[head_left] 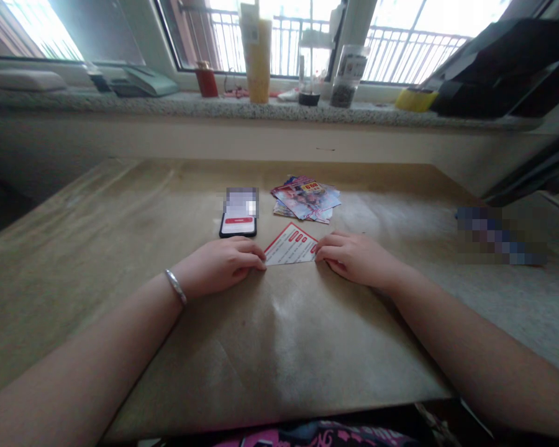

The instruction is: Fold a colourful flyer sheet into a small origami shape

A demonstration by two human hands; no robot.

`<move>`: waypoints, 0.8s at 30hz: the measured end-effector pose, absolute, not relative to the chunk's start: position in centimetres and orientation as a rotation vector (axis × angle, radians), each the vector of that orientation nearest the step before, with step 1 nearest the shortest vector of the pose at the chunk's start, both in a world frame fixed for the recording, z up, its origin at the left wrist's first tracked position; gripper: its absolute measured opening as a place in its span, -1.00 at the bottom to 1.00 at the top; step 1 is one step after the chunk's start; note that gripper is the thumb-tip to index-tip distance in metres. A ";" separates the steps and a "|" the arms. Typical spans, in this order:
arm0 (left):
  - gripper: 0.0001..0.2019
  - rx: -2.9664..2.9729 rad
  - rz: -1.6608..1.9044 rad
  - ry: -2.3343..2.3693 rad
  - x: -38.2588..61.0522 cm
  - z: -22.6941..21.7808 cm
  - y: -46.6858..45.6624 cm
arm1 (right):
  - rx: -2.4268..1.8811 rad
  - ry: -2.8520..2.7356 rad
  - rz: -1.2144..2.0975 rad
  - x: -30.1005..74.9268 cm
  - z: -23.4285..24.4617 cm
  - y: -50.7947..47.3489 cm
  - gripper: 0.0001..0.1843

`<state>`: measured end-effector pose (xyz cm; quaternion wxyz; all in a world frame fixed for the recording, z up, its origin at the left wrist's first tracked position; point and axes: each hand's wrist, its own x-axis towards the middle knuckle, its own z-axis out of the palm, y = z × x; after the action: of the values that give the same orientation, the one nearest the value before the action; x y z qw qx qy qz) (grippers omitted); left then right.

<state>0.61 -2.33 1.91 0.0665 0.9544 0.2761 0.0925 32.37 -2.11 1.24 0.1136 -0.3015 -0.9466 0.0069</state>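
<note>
A printed sheet of paper (289, 247), white with red borders and red boxes, lies on the table as a triangle. It looks folded along the straight edge nearest me. My left hand (230, 259), with a silver bangle on the wrist, pinches the left corner. At the right corner, the bent fingers of my right hand (349, 254) grip the paper too. Just beyond my left hand lies a smartphone (239, 222) with its screen lit. Behind the sheet is a loose pile of colourful printed leaflets (307, 197).
The brown-covered table (270, 347) runs up to a wall under a granite windowsill (205, 107). On the sill stand a red bottle (207, 81), a tall yellow container (259, 62) and a black bag (498, 74). A blurred flat item (498, 236) lies at the right.
</note>
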 end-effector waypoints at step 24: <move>-0.63 2.825 0.259 0.910 -0.5 2.5 -1.4 | -1.104 -2.723 0.145 35.1 1.6 -0.5 -0.62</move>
<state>-0.51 -1.44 2.51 0.0811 0.9451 0.3046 0.0865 35.09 -0.48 1.61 0.0997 -0.3734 -0.9210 0.0489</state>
